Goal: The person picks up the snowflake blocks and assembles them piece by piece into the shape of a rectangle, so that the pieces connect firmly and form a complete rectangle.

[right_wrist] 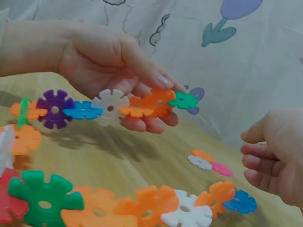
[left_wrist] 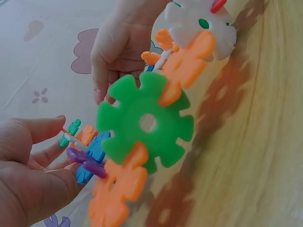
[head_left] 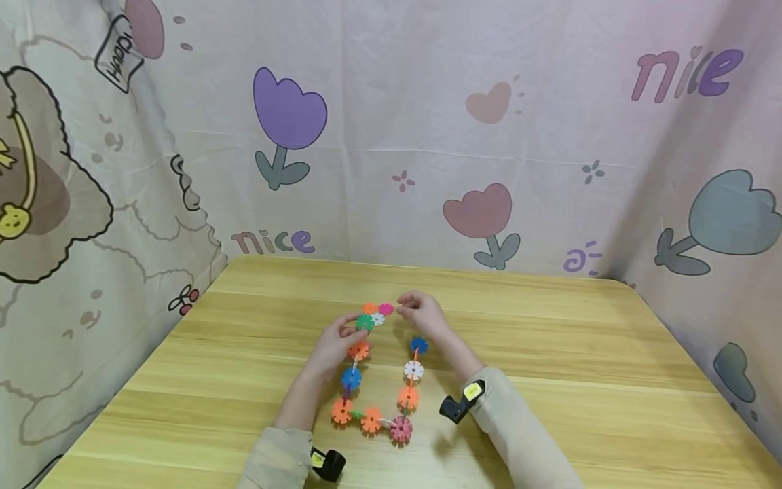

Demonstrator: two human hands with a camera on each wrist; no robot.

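Observation:
A U-shaped chain of notched, flower-like interlocking plastic discs [head_left: 351, 378] is in front of me. Its left end is in my left hand [head_left: 332, 345], whose thumb and fingers pinch an orange disc [right_wrist: 160, 102] beside the green end disc [right_wrist: 183, 100]. That stretch hangs above the table. The chain's other end finishes in a blue disc [head_left: 419, 346]. My right hand [head_left: 425, 316] hovers near three loose discs: pink [head_left: 386, 309], orange [head_left: 370, 308] and white [head_left: 378, 318]. Its fingers are loosely bent, and the right wrist view shows nothing between them.
The wood-grain table [head_left: 550, 380] extends around the chain on all sides. Behind it hangs a printed cloth [head_left: 391, 122] with flowers and lettering. A black camera [head_left: 462, 402] is strapped at the right wrist, another [head_left: 328, 464] at the left.

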